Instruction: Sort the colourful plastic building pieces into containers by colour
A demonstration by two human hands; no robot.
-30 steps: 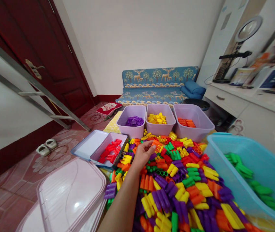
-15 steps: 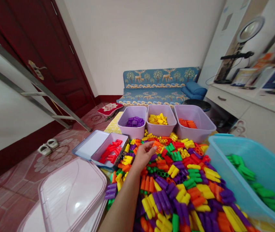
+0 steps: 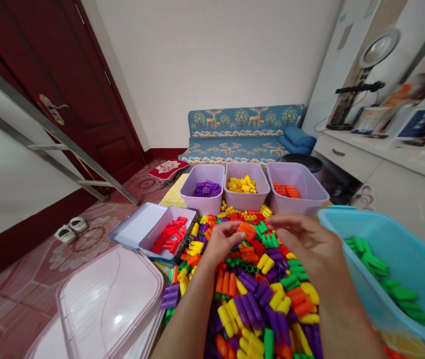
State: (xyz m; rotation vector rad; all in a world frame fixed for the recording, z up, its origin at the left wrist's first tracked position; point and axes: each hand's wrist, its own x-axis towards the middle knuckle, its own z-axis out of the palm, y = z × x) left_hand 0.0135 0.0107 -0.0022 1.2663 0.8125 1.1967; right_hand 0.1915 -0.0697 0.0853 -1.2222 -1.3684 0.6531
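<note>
A heap of short plastic tube pieces [image 3: 261,294] in purple, yellow, orange, green and red covers the surface in front of me. My left hand [image 3: 222,242] reaches over the heap and pinches an orange piece [image 3: 247,230] between thumb and fingers. My right hand [image 3: 308,244] hovers just right of that piece, fingers curled and apart, holding nothing. Three lilac bins stand behind the heap: one with purple pieces [image 3: 204,195], one with yellow [image 3: 243,192], one with orange [image 3: 297,191].
A blue bin [image 3: 392,269] with green pieces is at the right. A small lilac tray [image 3: 160,239] with red pieces sits on a blue lid at the left. A pink lid [image 3: 104,304] lies near left. A ladder, door, sofa and white cabinet surround.
My right hand has come into view from the right and moved over the heap toward the orange piece. My left hand has lifted that piece slightly.
</note>
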